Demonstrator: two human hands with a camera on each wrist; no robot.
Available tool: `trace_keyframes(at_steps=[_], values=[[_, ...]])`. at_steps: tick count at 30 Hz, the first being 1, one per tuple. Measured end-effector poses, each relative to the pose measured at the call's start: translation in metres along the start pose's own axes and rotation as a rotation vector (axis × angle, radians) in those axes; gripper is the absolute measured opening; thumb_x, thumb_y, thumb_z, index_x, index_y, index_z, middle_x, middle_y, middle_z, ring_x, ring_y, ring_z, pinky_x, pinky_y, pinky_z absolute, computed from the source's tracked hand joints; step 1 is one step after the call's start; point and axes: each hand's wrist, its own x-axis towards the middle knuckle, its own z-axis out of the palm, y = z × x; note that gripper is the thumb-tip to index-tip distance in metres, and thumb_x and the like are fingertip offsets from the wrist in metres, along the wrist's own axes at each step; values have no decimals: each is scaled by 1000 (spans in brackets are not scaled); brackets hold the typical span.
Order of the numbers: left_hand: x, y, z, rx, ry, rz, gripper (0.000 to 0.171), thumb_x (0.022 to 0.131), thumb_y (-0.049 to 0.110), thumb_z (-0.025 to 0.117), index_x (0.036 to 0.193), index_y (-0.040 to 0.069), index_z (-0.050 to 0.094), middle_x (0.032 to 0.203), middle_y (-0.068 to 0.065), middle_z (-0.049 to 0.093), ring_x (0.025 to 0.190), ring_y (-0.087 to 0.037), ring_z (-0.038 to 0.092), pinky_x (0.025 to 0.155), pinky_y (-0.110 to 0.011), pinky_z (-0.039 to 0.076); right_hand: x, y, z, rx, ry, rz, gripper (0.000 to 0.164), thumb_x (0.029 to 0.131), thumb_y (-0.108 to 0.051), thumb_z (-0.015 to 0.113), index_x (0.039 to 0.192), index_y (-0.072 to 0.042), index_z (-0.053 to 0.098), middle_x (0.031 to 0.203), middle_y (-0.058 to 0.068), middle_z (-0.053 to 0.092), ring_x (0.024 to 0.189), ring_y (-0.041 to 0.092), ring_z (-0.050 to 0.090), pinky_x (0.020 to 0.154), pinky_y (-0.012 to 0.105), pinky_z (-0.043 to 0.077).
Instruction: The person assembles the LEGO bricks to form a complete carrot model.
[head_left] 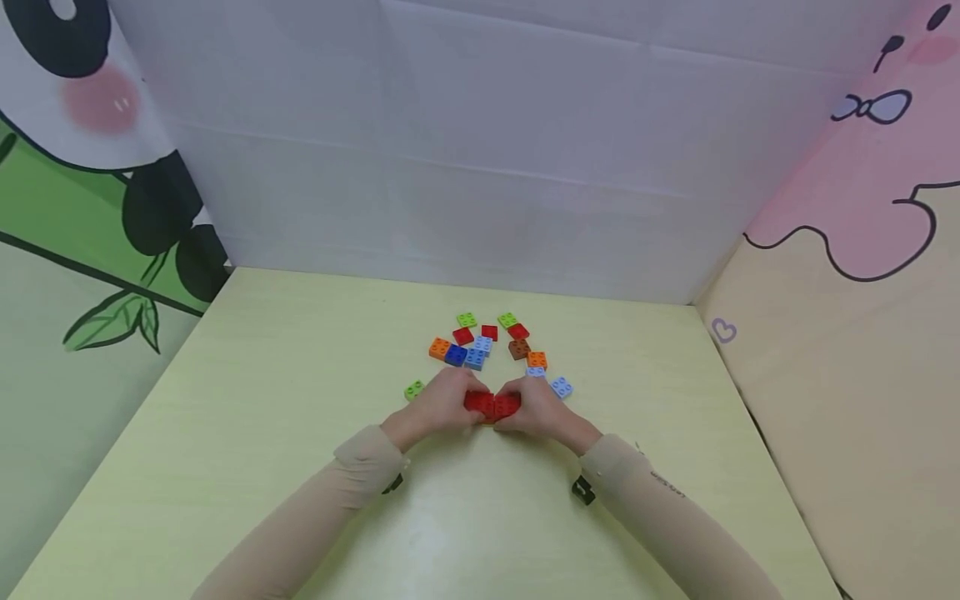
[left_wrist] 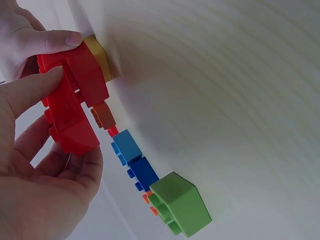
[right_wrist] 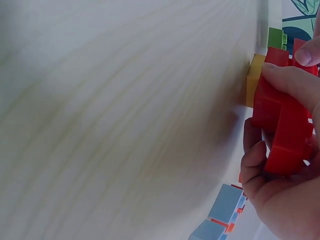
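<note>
My left hand and right hand meet at the middle of the table, gripping red toy building bricks from either side. The left thumb and fingers hold a red brick by its end. Beside it, the right hand's thumb and fingers grip more red brick, which shows a stepped outline in the right wrist view. Below the red pieces sits a yellow brick, partly covered by them. A light green brick lies just left of the left hand. Pale blue bricks lie near the right hand.
Beyond the hands are scattered loose bricks: orange, dark blue, blue, brown, red and light green. A white wall stands behind the pale wooden table, with printed side panels left and right.
</note>
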Motion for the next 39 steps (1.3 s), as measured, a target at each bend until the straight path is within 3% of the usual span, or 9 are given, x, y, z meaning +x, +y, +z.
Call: trace_keyframes(at_steps=[27,39], values=[[5,3,0,-18,-69,-21,24,79,18,78,103,14,75,79,11,61,78,-13,52,67,-26,45,1,-1,1,19,-10,16,33,72,-27,86,100,-17,71,89,-10,62,88,15,53,71,30,46],[7,3,3,-12,-61,-11,21,79,18,77,100,14,76,77,12,61,76,-13,52,67,-27,44,0,1,1,7,1,16,34,71,-28,86,100,-17,71,90,-10,62,89,15,53,72,31,46]])
